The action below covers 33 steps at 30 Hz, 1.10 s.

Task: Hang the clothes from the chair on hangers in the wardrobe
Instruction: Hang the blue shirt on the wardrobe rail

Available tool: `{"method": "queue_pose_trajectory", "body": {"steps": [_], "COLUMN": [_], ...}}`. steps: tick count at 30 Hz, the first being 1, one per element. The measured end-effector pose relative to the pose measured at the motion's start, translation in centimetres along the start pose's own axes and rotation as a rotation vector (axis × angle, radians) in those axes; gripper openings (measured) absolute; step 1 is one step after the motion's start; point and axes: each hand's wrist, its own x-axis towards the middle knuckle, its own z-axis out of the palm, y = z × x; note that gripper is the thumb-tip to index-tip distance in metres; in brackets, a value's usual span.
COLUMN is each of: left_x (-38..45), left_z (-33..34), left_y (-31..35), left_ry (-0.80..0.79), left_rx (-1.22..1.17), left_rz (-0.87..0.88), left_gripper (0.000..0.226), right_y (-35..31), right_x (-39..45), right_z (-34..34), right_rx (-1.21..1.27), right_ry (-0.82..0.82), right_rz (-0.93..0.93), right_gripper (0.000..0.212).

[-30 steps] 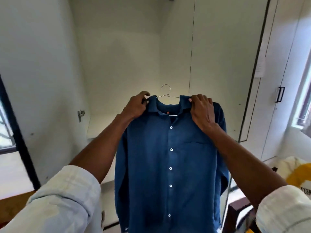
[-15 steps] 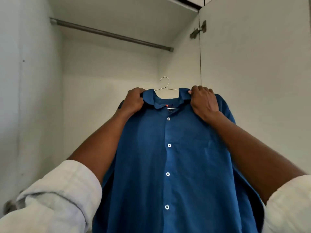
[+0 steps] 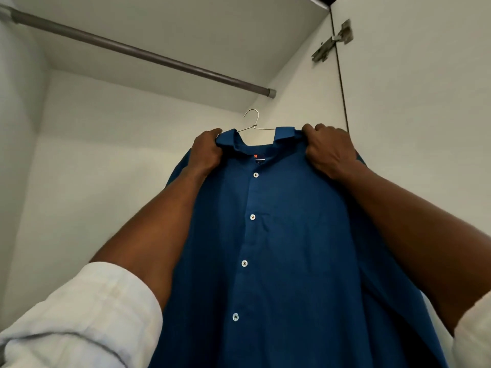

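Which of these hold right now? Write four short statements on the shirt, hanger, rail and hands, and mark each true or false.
1. The blue shirt is on a wire hanger. True.
2. The hanger's hook is over the wardrobe rail. False: it is below the rail, apart from it.
3. The left hand and right hand grip the shirt's shoulders by the collar. True.
4. The shirt is unbuttoned. False: its visible buttons are fastened.

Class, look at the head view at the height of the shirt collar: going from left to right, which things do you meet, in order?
Left hand gripping the shirt's shoulder → hanger hook above the collar → right hand gripping the other shoulder of the blue shirt → wardrobe door.
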Motion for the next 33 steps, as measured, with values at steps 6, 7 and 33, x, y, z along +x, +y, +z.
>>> {"method": "queue_pose_trajectory", "body": {"steps": [6,7,33], "left_x": [6.3,7.2,16.1], "left_z": [7.0,7.9,17.1], "left_y": [-2.4,-2.5,-1.9], "left_ry": [0.056,0.060,-0.116], "left_rx": [0.016,-0.006,0.131], "left_rz": [0.003,0.021,0.176], "left_gripper": [0.061,0.066,0.068], "right_y": [2.8,3.2,3.2], "right_x": [6.3,7.5,20.9], "right_z": [6.8,7.6,14.2], "right_rx": [-0.119,-0.138,-0.360], "right_ry": [0.116,0.129,0.130], "right_rz": [-0.013,-0.018,0.001], "right_gripper": [0.026,0.025,0.024]}}
